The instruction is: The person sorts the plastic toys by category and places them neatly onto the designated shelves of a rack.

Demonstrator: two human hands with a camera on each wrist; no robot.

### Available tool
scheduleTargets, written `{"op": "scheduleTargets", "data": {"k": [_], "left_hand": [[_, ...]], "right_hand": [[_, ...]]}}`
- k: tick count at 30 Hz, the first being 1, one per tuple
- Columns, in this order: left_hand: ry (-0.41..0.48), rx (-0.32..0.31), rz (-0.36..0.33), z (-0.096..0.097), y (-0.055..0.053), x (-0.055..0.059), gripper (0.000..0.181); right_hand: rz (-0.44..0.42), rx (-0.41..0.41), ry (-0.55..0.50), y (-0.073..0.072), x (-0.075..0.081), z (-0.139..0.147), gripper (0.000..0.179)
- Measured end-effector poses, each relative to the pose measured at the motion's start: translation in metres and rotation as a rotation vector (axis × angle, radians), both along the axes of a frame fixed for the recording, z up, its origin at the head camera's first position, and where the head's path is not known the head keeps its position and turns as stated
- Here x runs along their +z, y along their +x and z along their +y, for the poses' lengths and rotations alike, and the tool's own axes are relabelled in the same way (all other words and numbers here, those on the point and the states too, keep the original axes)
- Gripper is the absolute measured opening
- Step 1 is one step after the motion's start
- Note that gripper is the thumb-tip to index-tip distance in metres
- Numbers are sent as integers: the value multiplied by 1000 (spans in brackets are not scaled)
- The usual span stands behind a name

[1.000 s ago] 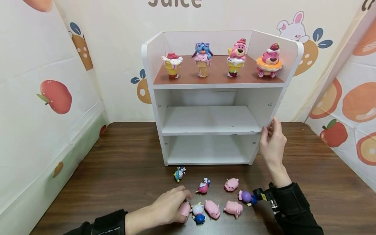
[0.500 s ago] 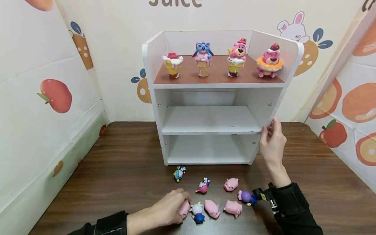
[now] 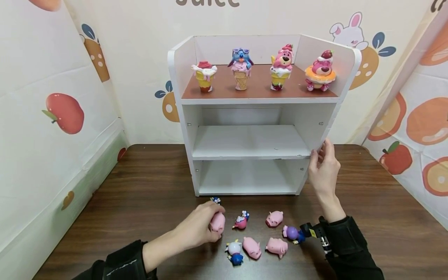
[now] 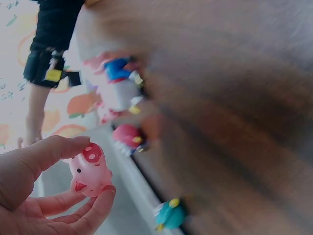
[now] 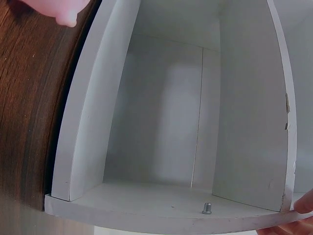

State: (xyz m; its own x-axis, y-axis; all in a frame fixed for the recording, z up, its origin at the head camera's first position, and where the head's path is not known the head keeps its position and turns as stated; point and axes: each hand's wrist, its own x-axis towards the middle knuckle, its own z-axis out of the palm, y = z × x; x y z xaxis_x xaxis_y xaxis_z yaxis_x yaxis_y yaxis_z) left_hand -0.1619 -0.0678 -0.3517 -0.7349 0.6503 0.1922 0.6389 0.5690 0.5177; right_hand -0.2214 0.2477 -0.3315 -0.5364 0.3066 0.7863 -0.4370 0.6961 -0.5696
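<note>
Head: our L hand (image 3: 196,228) pinches a pink pig (image 3: 217,223) over the surface (image 3: 147,206), nr other toys (image 3: 240,222); our R hand (image 3: 324,173) holds the side edge of the white shelf (image 3: 250,142). L wrist: pig btwn thumb (image 4: 51,151) & fingers (image 4: 98,211). R wrist: our R fingers on that edge.

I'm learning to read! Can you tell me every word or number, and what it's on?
"Juice": wall, top cut off.
"Cr", probably: wall, top right, cut off.
Yellow label, right wrist: too small to read.
Wall marks, left wrist view: too blurred.
</note>
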Motion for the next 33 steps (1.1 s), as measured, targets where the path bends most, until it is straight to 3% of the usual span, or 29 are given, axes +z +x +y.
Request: {"op": "scheduleTargets", "data": {"k": [11, 22, 27, 33], "left_hand": [[51, 87, 144, -4, -19, 41, 43], [45, 156, 178, -2, -34, 87, 48], [24, 178, 176, 2, -44, 100, 51], [-28, 226, 198, 6, -58, 108, 50]], "right_hand": [[6, -2, -2, 0, 1, 0, 40], [-4, -4, 1, 0, 0, 1, 41], [-6, -4, -1, 1, -1, 1, 41], [-11, -2, -3, 0, 0, 0, 40]]}}
